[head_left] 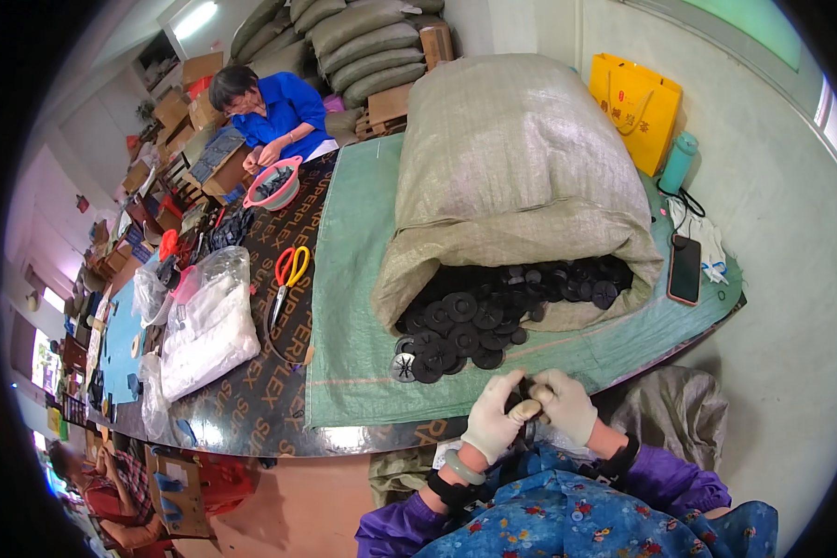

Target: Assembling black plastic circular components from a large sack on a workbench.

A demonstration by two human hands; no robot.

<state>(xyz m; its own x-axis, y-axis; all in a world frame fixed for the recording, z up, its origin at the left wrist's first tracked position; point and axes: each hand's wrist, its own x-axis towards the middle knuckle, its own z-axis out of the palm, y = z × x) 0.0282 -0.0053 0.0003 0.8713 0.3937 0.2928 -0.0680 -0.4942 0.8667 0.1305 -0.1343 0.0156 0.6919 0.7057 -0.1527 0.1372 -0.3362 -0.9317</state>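
Observation:
My left hand (493, 420) and my right hand (564, 403), both in white gloves, meet just below the table's near edge and pinch a small black part (524, 394) between their fingertips. A few centimetres above them lies a pile of black round plastic discs (456, 333), spilling from the mouth of a big grey woven sack (511, 177) that lies on a green woven sheet (353, 270).
A black phone (685, 268), white gloves and a teal bottle (678, 161) sit at the right end. Red-handled scissors (288, 272) and clear bags of white parts (206, 325) lie left. A person in blue (274, 113) works at the far end beside a pink basin (275, 183).

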